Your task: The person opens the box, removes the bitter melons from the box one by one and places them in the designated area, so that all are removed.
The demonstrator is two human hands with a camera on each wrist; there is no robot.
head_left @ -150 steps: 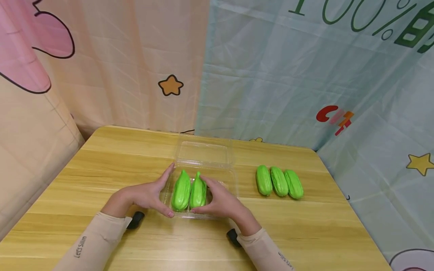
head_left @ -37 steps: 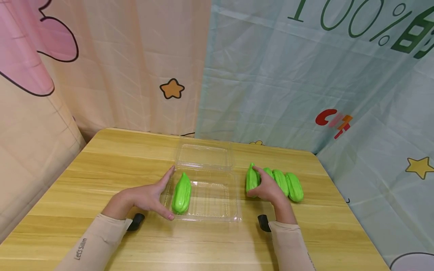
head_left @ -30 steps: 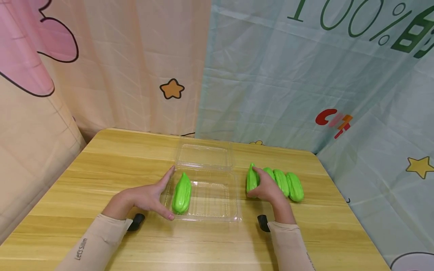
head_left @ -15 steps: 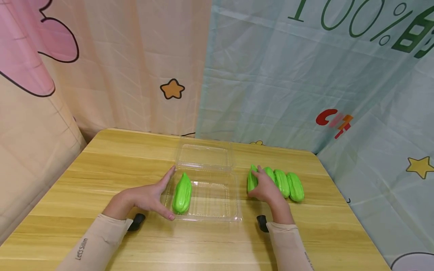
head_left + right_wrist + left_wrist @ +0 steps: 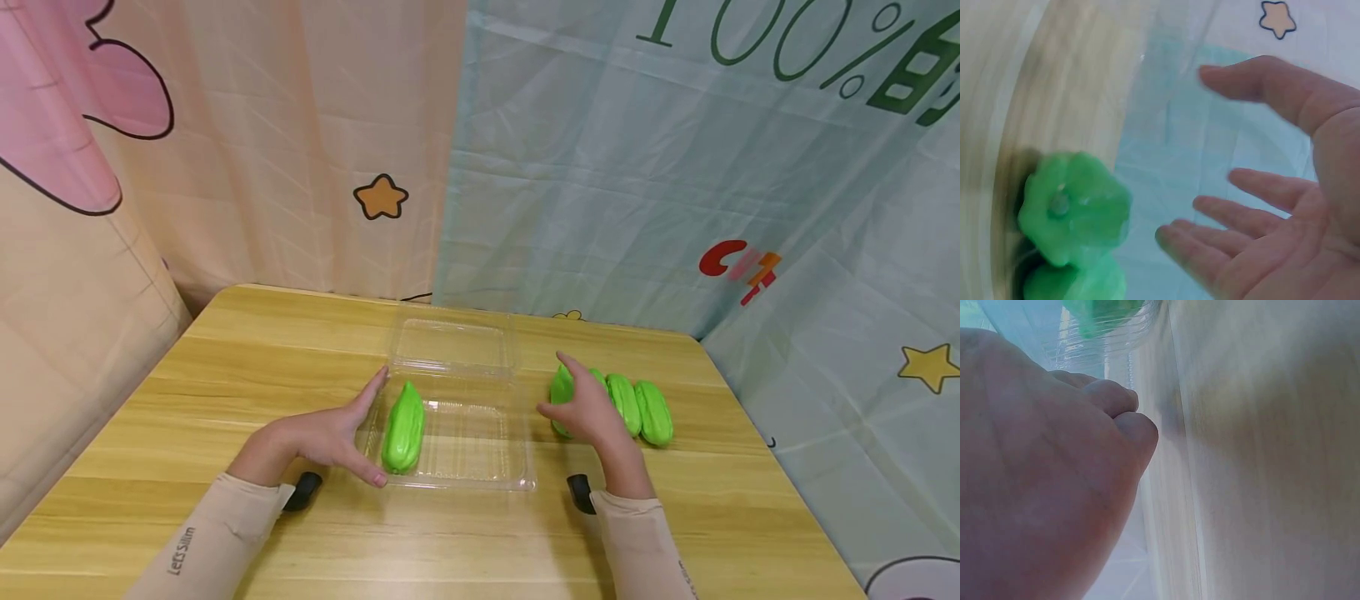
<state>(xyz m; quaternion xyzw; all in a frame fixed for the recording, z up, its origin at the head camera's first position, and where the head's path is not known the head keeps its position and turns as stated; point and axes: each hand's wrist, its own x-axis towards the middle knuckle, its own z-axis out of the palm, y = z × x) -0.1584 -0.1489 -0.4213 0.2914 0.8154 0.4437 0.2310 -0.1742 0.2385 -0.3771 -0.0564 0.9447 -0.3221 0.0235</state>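
Note:
One ridged green gourd [image 5: 403, 429] with a pointed tip lies along the left side of a clear plastic clamshell box [image 5: 480, 479]. My left hand [image 5: 326, 433] touches the box's left edge with thumb and fingers spread; in the left wrist view its fingers are partly hidden. Over at the right my right hand [image 5: 588, 408] hovers with thumb and fingers apart, holding nothing. Just under it is the leftmost gourd [image 5: 561, 387] of a row, partly covered by the hand. In the right wrist view that ribbed gourd [image 5: 1075, 209] shows end-on, apart from the fingers.
The box's clear lid [image 5: 450, 342] lies folded back toward the far edge of the wooden table [image 5: 262, 350]. More green gourds [image 5: 624, 404] lie side by side at the right. Printed curtains [image 5: 585, 167] hang behind the table.
The right hand carried a gourd from the box to the left end of the row on the right. It has since let go and spread its fingers. The left hand stays put.

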